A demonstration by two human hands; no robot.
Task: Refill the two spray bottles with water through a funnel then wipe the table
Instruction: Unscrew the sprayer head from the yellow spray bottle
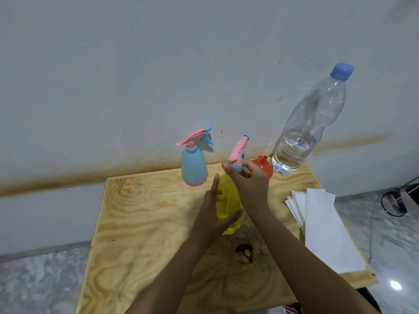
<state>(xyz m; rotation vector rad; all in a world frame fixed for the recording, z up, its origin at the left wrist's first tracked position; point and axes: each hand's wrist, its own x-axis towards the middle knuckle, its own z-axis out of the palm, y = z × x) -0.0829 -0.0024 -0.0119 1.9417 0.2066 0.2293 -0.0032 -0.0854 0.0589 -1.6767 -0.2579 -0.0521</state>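
Right hand (pixel 250 180) is wrapped round the pink-and-blue trigger spray head (pixel 238 152) atop the yellow translucent plastic spray bottle (pixel 227 200), mid plywood table (pixel 140 223). Left hand (pixel 215 211) is pressed flat on its side, fingers straight.

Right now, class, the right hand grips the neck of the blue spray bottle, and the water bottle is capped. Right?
No. The head view shows the right hand gripping the neck of the yellow spray bottle; the blue spray bottle stands untouched behind. The water bottle is capped.

Funnel (pixel 265 167) partly behind right hand (pixel 251 181)
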